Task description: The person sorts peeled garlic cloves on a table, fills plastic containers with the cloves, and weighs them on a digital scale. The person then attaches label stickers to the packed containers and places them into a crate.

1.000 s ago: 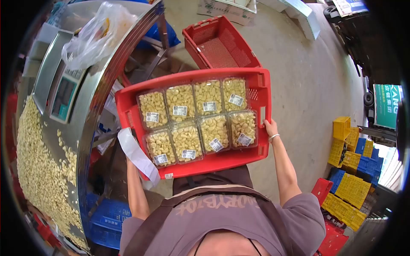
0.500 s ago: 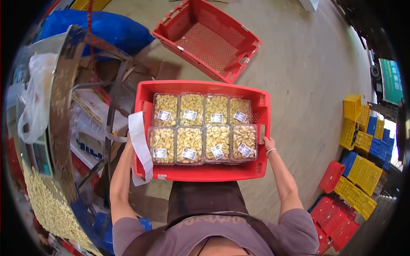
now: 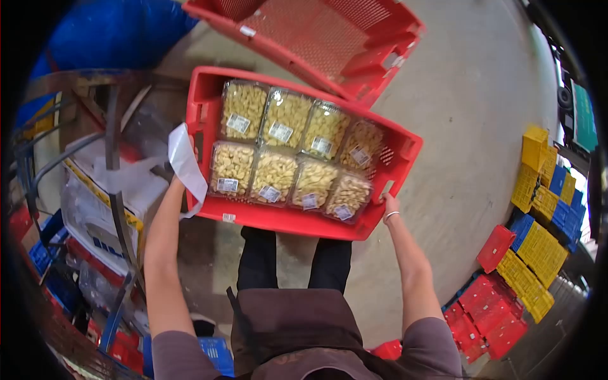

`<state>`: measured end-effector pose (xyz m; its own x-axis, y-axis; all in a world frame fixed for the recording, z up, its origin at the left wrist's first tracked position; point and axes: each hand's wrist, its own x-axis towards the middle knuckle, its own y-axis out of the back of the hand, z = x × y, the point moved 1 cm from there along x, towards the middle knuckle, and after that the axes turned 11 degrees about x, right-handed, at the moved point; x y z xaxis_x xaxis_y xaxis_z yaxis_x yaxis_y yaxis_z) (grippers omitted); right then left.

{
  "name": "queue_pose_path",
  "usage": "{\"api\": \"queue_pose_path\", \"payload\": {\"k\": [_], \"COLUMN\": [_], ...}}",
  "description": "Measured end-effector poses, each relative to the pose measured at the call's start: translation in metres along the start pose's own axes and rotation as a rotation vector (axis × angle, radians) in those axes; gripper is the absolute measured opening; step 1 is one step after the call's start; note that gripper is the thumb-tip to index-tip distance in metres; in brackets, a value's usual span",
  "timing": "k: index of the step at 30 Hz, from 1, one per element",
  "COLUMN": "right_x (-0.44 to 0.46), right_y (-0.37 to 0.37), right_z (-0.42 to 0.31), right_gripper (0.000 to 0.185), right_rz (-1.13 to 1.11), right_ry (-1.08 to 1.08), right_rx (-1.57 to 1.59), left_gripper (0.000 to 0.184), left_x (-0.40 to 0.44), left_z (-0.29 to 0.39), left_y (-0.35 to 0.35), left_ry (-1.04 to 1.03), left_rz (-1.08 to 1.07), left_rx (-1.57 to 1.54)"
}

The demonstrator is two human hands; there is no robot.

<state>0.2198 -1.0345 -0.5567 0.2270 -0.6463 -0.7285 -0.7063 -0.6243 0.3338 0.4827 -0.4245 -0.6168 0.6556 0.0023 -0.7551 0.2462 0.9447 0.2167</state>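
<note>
A red crate (image 3: 285,220) hangs in front of me, tilted down to the right, with two rows of clear plastic boxes (image 3: 273,174) inside. The boxes hold pale, peeled pieces and bear white labels. My right hand (image 3: 391,205) grips the handle hole at the crate's right end. At the left end, my left hand (image 3: 192,151) holds the other side, its fingers mostly hidden behind a strip of white label paper (image 3: 187,170) that dangles there.
An empty red crate (image 3: 310,41) lies on the floor just beyond the held one. A metal frame (image 3: 113,126) and a blue sack (image 3: 114,31) are on the left. Yellow crates (image 3: 541,253) and red crates (image 3: 487,310) are stacked on the right.
The held crate has turned clockwise and moved nearer the crate on the floor, which now shows larger and partly behind it. The metal table with loose pieces has left the view.
</note>
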Motion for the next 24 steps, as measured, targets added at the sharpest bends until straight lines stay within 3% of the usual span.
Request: {"api": "queue_pose_path", "payload": {"k": [3,13,17,19,20,21,22,23,24], "right_x": [-0.016,-0.053,-0.019,0.008,-0.001,0.004,0.027,0.033,0.055], "right_y": [0.004,0.013,0.033,0.007,-0.020,-0.050,-0.074,-0.111,-0.144], "right_z": [-0.019,0.022,0.063,0.014,-0.038,-0.084,-0.112,-0.144,-0.165], "right_gripper": [0.015,0.008,0.013,0.028,0.043,0.052,0.055,0.057,0.055], "right_rz": [-0.156,0.054,-0.080,0.063,0.242,0.133,0.143,-0.041,-0.067], "right_ry": [-0.051,-0.032,-0.141,0.489,0.783,0.855,0.938,0.809,0.691], "right_rx": [0.039,0.175,0.131,-0.131,-0.457,-0.315,-0.442,-0.178,-0.148], "left_gripper": [0.028,0.032,0.033,0.034,0.035,0.035,0.036,0.036,0.037], "left_x": [-0.019,0.005,0.003,0.003,0.002,0.000,-0.004,-0.006,-0.011], "left_z": [-0.002,0.001,0.006,0.012,0.013,0.015,0.018,0.022,0.024], "left_y": [-0.006,-0.029,-0.035,-0.036,-0.035,-0.035,-0.034,-0.031,-0.026], "left_ry": [0.022,-0.032,-0.070,-0.105,-0.122,-0.141,-0.172,-0.216,-0.288], "left_rz": [0.037,0.122,0.167,0.197,0.219,0.243,0.281,0.329,0.394], "left_rx": [-0.020,-0.040,-0.041,-0.050,-0.059,-0.069,-0.073,-0.062,-0.020]}}
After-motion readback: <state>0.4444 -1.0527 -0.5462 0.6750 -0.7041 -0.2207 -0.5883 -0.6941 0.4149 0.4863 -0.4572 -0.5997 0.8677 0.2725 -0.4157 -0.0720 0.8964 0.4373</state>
